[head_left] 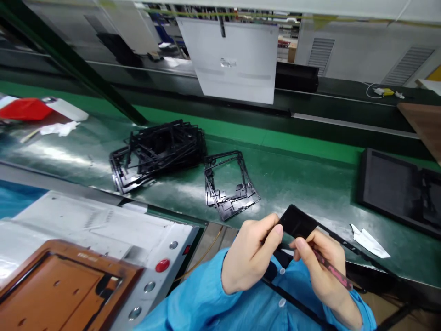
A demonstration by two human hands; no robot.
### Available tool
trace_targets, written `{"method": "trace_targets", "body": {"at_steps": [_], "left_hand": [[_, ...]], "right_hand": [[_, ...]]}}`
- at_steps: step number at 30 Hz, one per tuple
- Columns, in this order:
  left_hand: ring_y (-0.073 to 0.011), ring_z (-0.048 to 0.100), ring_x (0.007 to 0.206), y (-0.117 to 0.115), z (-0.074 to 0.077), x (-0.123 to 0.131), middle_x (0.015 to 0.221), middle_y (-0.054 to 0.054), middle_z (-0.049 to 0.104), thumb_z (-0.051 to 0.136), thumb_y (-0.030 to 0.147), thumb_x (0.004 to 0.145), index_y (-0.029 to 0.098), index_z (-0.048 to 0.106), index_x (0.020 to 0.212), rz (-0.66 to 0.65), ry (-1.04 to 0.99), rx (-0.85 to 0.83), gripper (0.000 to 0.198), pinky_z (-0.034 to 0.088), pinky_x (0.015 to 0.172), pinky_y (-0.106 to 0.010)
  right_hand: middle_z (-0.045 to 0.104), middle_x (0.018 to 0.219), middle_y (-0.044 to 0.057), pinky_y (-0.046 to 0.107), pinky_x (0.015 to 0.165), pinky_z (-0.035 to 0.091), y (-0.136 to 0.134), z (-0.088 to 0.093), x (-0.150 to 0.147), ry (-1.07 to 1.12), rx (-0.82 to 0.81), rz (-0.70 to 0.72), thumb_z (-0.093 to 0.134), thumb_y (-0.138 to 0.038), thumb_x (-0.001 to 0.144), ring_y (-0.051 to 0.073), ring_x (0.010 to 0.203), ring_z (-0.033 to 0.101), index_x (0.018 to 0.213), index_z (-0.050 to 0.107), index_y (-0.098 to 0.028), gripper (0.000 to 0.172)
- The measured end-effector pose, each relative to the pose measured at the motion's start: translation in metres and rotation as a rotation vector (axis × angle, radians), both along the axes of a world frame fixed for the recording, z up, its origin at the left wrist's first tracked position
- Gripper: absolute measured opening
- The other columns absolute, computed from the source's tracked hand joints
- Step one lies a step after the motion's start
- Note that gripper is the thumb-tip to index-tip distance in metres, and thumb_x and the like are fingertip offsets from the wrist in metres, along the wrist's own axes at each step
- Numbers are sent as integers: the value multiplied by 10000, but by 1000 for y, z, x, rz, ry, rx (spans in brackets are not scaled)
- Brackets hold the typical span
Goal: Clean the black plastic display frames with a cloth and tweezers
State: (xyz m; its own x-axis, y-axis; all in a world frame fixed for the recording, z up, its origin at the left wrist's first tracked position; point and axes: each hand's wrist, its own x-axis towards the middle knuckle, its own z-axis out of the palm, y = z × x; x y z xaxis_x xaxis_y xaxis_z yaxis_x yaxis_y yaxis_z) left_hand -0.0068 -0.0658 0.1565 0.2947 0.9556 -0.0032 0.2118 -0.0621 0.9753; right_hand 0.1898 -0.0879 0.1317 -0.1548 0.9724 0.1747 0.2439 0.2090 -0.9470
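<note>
My left hand [251,257] is closed in a pinch on the corner of a thin black frame part [298,221] held close to my chest over the bench edge. My right hand [324,266] is closed round a slim pink-marked tool [336,272], its tip set against the same black part. Both sleeves are blue. The frame's thin black edges run on under my hands. On the green belt [292,184] beyond lie a small stack of black frames [229,184] and a bigger untidy pile of them [156,151].
A white machine with a red button [162,265] and an orange-brown fixture plate [65,289] sits at the lower left. A black tray [396,188] lies at right, a scrap of white paper [368,240] near it. A white sheet [237,59] hangs behind the belt.
</note>
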Motion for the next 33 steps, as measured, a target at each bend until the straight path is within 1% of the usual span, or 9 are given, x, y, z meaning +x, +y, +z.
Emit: {"method": "trace_targets", "body": {"at_steps": [2, 4, 6, 8, 10, 14, 20, 27, 33], "left_hand": [[-77, 410, 534, 6, 8, -2, 577, 42, 469, 362, 445, 1158, 182, 501, 736, -69, 55, 4, 517, 322, 598, -262], [-85, 439, 555, 11, 14, -4, 609, 28, 540, 332, 417, 1150, 177, 575, 748, -129, 98, -1, 527, 342, 639, -267], [-100, 484, 593, 14, 18, -4, 670, 3, 619, 313, 439, 1141, 177, 627, 769, -153, 149, -12, 553, 364, 680, -277], [-114, 501, 608, 15, 19, -4, 704, -17, 652, 295, 473, 1134, 177, 636, 762, -154, 186, -23, 586, 371, 694, -290], [-116, 490, 598, 16, 20, -3, 690, -18, 645, 280, 482, 1130, 178, 628, 745, -155, 196, -37, 602, 367, 690, -294], [-109, 436, 562, 14, 20, -3, 618, 2, 561, 294, 471, 1123, 179, 605, 698, -130, 200, -33, 601, 333, 651, -293], [-84, 396, 518, 11, 18, -6, 551, 37, 470, 314, 354, 1108, 178, 558, 657, -109, 115, 1, 543, 320, 623, -270], [-72, 413, 517, 9, 18, -4, 586, 47, 565, 330, 272, 1096, 173, 584, 710, -133, 19, 27, 473, 348, 622, -239], [-72, 384, 514, 12, 17, -1, 568, 42, 542, 337, 328, 1128, 170, 583, 684, -108, 38, 23, 532, 327, 606, -248]], "right_hand": [[660, 694, -35, 174, 582, 495, 0, -2, -2, 8, -3, 51, 601, -350, 1141, 91, 597, 629, 893, 722, -215, 308], [658, 695, -41, 171, 610, 508, 0, -1, -4, 21, -1, 76, 572, -339, 1152, 90, 614, 641, 889, 706, -218, 320], [648, 682, -49, 168, 605, 505, 0, 1, -7, 30, 2, 76, 567, -330, 1154, 85, 600, 637, 877, 693, -220, 324], [641, 680, -52, 169, 609, 504, -1, 2, -8, 33, 4, 71, 563, -323, 1156, 81, 595, 634, 873, 689, -222, 326], [643, 693, -52, 169, 637, 508, -3, 2, -8, 28, 11, 76, 552, -312, 1161, 81, 620, 641, 880, 689, -227, 324], [655, 758, -49, 179, 701, 510, -7, -1, -4, 13, 0, 99, 550, -290, 1163, 85, 695, 655, 920, 681, -236, 281], [644, 771, -59, 180, 714, 500, -7, -2, -6, 19, 13, 115, 542, -281, 1168, 83, 712, 646, 950, 668, -247, 254], [651, 744, -36, 226, 684, 499, -9, -4, -4, 13, -16, 113, 539, -304, 1165, 109, 682, 651, 930, 676, -221, 284], [671, 799, -8, 246, 722, 526, -14, -2, -2, -37, -25, 111, 558, -241, 1145, 142, 729, 663, 952, 679, -222, 229]]}}
